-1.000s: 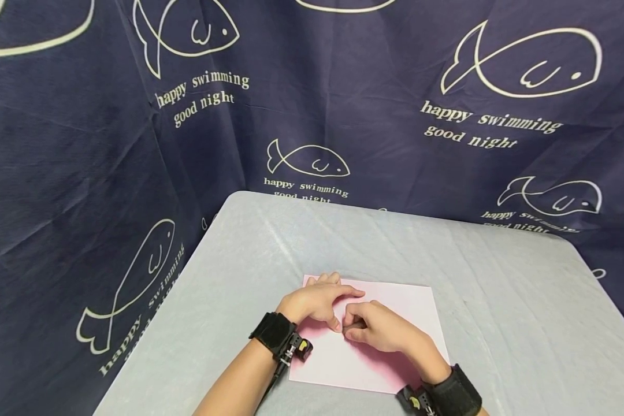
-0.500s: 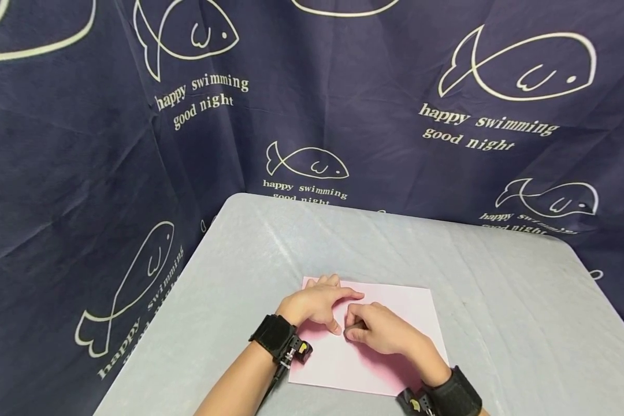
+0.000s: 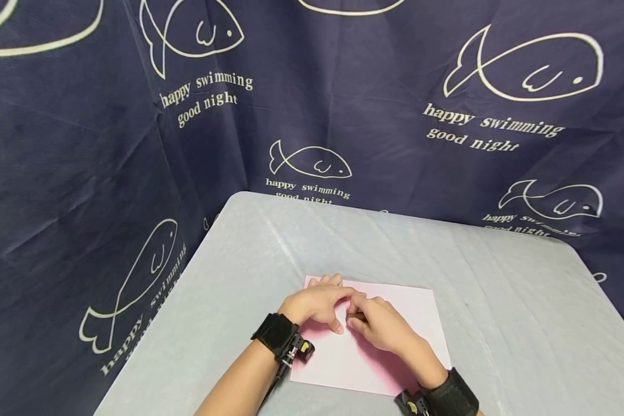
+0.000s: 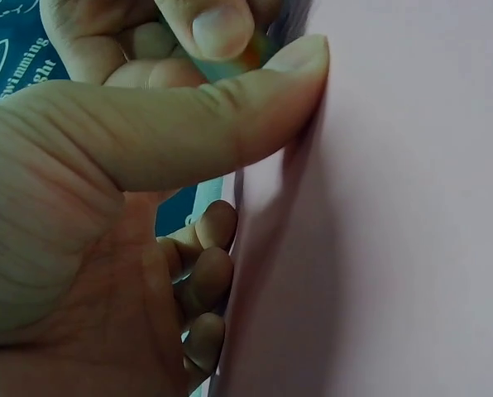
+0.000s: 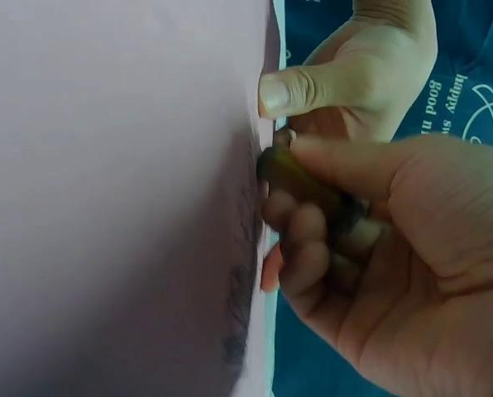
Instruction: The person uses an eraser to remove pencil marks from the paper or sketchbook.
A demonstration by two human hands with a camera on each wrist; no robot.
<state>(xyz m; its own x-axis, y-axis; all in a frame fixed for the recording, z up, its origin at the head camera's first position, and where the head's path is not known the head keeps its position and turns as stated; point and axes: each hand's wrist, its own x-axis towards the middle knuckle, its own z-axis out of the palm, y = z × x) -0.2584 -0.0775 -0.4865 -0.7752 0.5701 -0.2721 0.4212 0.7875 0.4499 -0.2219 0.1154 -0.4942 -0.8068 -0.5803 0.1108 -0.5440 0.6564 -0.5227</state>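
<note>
My right hand (image 3: 382, 323) pinches a small stubby object (image 5: 300, 178), dark with a yellow-green tint, between thumb and curled fingers. Its tip meets the surface of a pink sheet (image 3: 338, 367); in the left wrist view the object (image 4: 230, 66) looks greenish with an orange spot. Too little of it shows to tell its kind. Dark scribbled marks (image 5: 236, 310) run along the sheet beside it. Spread over the sheet's upper left part, my left hand (image 3: 314, 303) has its thumb (image 4: 300, 62) down on the paper and its index finger reaching close to the right hand's fingers.
The sheet lies near the front of a table with a pale grey-blue cloth (image 3: 239, 277). Dark blue curtains (image 3: 385, 115) with white fish drawings and lettering hang behind and to the left. Both wrists wear black straps (image 3: 274, 335) with small cameras.
My right hand has gone slightly up the sheet, away from me, so its fingers now come up against the left index fingertip. The left hand keeps its place on the sheet.
</note>
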